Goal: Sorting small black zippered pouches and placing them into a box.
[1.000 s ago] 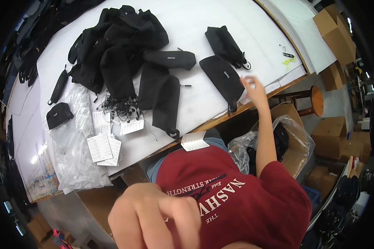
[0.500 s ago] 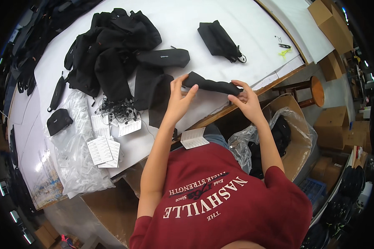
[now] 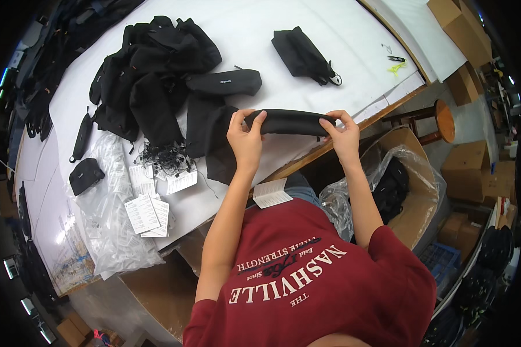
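Well to the left of the pouch (image 3: pixel 289 122), a small case (image 3: pixel 86 176) sits against clear plastic (image 3: pixel 113 220). Nearer the pouch on that side come printed cards (image 3: pixel 142 215), a black pile (image 3: pixel 156 63) and a tangle of cords (image 3: pixel 167 157).

At the pouch's left end, the left hand (image 3: pixel 246 136) pinches the cloth, thumb on the near face and fingers curled behind. A limp black piece (image 3: pixel 220 151) lies behind this hand; whether they touch I cannot tell.

The pouch itself is stretched between both hands, over the front part of the worktop (image 3: pixel 353 52), its narrow side facing up. It looks light and soft, probably padded fabric that bends easily and springs back a little. The matt surface should grip well rather than slide, and nothing about it seems fragile. Both ends look like the best hold, since a grip at one end would likely let the rest droop.

Beyond the pouch lies a second pouch (image 3: pixel 300 53), flat. At the pouch's right end, the right hand (image 3: pixel 344 134) pinches likewise, thumb on the near face, fingers over the back. Farther right of the pouch lie small snips (image 3: pixel 396 58).
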A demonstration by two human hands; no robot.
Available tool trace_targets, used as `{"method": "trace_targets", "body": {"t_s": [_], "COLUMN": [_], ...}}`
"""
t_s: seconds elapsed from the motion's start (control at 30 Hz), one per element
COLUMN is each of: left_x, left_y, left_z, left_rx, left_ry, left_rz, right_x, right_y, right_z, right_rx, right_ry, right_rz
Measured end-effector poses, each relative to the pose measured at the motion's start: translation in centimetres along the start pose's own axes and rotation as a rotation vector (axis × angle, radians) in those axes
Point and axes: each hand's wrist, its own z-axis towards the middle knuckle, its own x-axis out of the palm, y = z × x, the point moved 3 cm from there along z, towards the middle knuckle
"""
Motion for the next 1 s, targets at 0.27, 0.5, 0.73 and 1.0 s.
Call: {"method": "trace_targets", "body": {"t_s": [0.27,0.5,0.73,1.0], "left_x": [-1.3,-3.7,-10.3,-11.1], "left_y": [-0.7,-2.9,-3.3,-2.2], "left_z": [0.9,1.8,-0.6,-1.6], "left_rx": [0.011,0.042,0.232,0.087], "left_ry": [0.190,0.068,-0.264,-0.183], "left_rz": [-0.032,-0.007,0.715,0.734], "right_x": [0.2,0.2,-0.1,-0.2], "right_y": [3.1,5.6,4.0,-1.7], "right_z": [0.7,3.7,15.3,16.7], "right_rx": [0.185,-0.019,-0.314,-0.049], "right_ry": [0.329,0.256,-0.211,-0.414], "right_rz": [0.081,0.065,0.442,-0.242]}}
